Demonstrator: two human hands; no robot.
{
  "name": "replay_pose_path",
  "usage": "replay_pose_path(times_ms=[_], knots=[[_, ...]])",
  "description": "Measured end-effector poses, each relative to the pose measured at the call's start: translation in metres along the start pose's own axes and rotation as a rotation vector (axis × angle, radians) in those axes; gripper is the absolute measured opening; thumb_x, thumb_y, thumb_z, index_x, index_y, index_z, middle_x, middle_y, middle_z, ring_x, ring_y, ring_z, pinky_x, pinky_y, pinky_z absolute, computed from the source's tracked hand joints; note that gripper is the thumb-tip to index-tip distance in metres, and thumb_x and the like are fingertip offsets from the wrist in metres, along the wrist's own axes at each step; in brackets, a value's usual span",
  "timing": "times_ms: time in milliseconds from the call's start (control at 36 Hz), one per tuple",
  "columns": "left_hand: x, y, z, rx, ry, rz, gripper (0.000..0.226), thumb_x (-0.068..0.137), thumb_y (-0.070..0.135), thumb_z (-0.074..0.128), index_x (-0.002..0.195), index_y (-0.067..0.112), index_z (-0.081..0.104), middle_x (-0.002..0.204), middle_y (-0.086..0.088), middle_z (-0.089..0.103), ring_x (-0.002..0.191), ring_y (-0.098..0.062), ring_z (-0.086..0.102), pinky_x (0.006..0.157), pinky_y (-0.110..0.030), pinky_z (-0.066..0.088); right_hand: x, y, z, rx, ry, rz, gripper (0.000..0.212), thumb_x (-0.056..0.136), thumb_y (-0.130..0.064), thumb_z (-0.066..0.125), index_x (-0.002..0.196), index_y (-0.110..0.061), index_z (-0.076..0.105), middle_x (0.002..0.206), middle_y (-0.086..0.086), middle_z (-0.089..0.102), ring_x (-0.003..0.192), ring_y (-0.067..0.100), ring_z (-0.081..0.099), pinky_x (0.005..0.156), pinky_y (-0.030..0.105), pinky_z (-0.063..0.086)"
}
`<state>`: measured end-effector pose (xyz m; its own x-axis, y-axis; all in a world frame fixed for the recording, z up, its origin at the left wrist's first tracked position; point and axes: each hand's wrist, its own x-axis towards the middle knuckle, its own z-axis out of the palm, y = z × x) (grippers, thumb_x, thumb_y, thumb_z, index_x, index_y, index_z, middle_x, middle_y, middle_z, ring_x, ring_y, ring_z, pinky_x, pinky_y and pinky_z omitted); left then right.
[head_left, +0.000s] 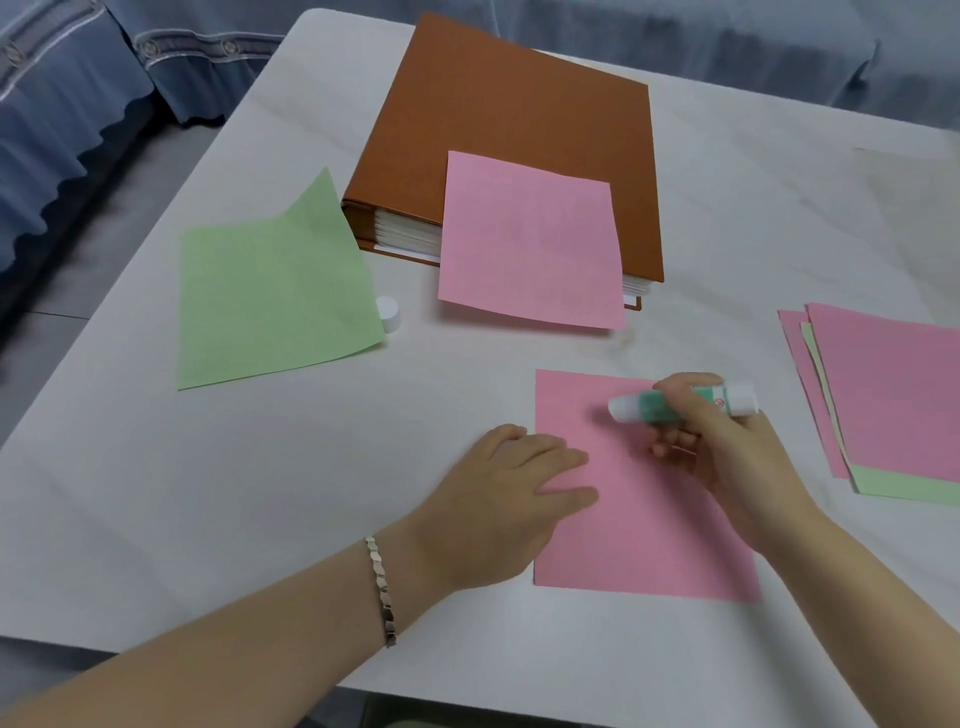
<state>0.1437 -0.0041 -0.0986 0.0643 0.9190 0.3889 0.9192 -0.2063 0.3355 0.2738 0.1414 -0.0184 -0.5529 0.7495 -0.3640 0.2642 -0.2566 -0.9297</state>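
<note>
A pink paper square (649, 535) lies flat on the white table (260, 493) in front of me. My left hand (509, 499) rests on its left edge with fingers straight, pressing it down. My right hand (727, 452) grips a green-and-white glue stick (680, 402) held sideways above the sheet's upper part, its open tip pointing left. The stick's white cap (388, 313) stands on the table beside a green sheet (270, 296).
A closed brown binder (519, 130) lies at the back with another pink sheet (530, 244) draped over its front edge. A stack of pink and green sheets (893, 400) sits at the right. Blue fabric-covered furniture (78, 130) stands beyond the table's left edge.
</note>
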Motion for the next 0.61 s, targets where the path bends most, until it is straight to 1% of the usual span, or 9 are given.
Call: replay_pose_path(times_ms=[56,111,167,194,250,361,417,472,611], knots=[[-0.001,0.000,-0.001,-0.028,-0.027,0.021,0.037,0.081,0.014,0.044,0.105,0.017,0.071,0.122,-0.005,0.064,0.113,-0.023,0.057,0.099,-0.038,0.035,-0.002,0.001,0.002,-0.127,0.034,-0.069,0.008,0.086,-0.020,0.061,0.079,-0.017,0.061,0.070,0.001,0.068,0.057,0.015,0.053,0.063,0.028,0.047],[-0.001,0.000,0.000,-0.044,-0.059,0.043,0.037,0.082,0.013,0.042,0.106,0.013,0.070,0.125,-0.005,0.062,0.117,-0.023,0.056,0.103,-0.036,0.034,-0.004,0.003,0.005,-0.257,0.027,-0.120,0.013,0.085,-0.017,0.063,0.073,-0.020,0.064,0.069,-0.004,0.068,0.062,0.015,0.057,0.065,0.029,0.047],[-0.001,-0.001,0.001,-0.069,-0.074,0.046,0.033,0.086,0.016,0.043,0.106,0.010,0.070,0.127,-0.006,0.060,0.119,-0.022,0.055,0.105,-0.035,0.033,-0.003,0.005,0.007,-0.393,0.027,-0.148,0.006,0.082,-0.019,0.067,0.079,-0.022,0.063,0.070,-0.008,0.067,0.066,0.011,0.060,0.064,0.024,0.045],[-0.001,-0.001,0.001,-0.089,-0.071,0.041,0.031,0.089,0.020,0.046,0.105,0.009,0.070,0.127,-0.007,0.060,0.119,-0.022,0.055,0.105,-0.034,0.034,-0.003,0.007,0.007,-0.450,0.026,-0.165,0.007,0.081,-0.020,0.068,0.080,-0.023,0.062,0.069,-0.011,0.066,0.064,0.005,0.059,0.061,0.018,0.043],[-0.001,-0.001,0.003,-0.117,-0.061,0.040,0.031,0.090,0.028,0.050,0.102,0.008,0.070,0.125,-0.008,0.062,0.118,-0.022,0.056,0.105,-0.034,0.035,-0.002,0.006,0.009,-0.521,-0.007,-0.203,0.008,0.080,-0.017,0.069,0.076,-0.022,0.064,0.065,-0.020,0.065,0.056,-0.003,0.055,0.052,0.008,0.038],[-0.002,-0.003,0.005,-0.147,-0.034,0.048,0.028,0.088,0.028,0.055,0.098,0.008,0.071,0.122,-0.006,0.064,0.117,-0.021,0.057,0.103,-0.033,0.037,0.003,0.005,0.014,-0.609,-0.042,-0.231,0.015,0.076,-0.012,0.070,0.071,-0.024,0.065,0.065,-0.028,0.064,0.060,-0.007,0.057,0.055,0.005,0.039],[-0.002,-0.003,0.006,-0.169,-0.027,0.040,0.027,0.087,0.027,0.056,0.098,0.007,0.071,0.122,-0.006,0.064,0.116,-0.021,0.057,0.103,-0.034,0.037,0.007,0.006,0.017,-0.635,-0.036,-0.238,0.013,0.073,-0.012,0.071,0.070,-0.023,0.064,0.066,-0.022,0.065,0.060,-0.004,0.056,0.055,0.006,0.039],[-0.002,-0.004,0.007,-0.182,-0.023,0.038,0.026,0.086,0.026,0.057,0.098,0.007,0.071,0.122,-0.006,0.064,0.116,-0.021,0.057,0.102,-0.035,0.039,0.012,0.006,0.019,-0.649,-0.036,-0.236,0.012,0.070,-0.013,0.072,0.070,-0.021,0.065,0.067,-0.008,0.067,0.060,0.000,0.055,0.055,0.008,0.040],[-0.002,-0.005,0.007,-0.190,-0.009,0.036,0.025,0.085,0.025,0.058,0.098,0.007,0.071,0.122,-0.006,0.064,0.119,-0.020,0.055,0.104,-0.033,0.037,0.021,0.007,0.023,-0.648,-0.018,-0.262,0.009,0.071,-0.011,0.073,0.071,-0.014,0.064,0.072,-0.001,0.068,0.057,0.001,0.052,0.054,0.008,0.040]])
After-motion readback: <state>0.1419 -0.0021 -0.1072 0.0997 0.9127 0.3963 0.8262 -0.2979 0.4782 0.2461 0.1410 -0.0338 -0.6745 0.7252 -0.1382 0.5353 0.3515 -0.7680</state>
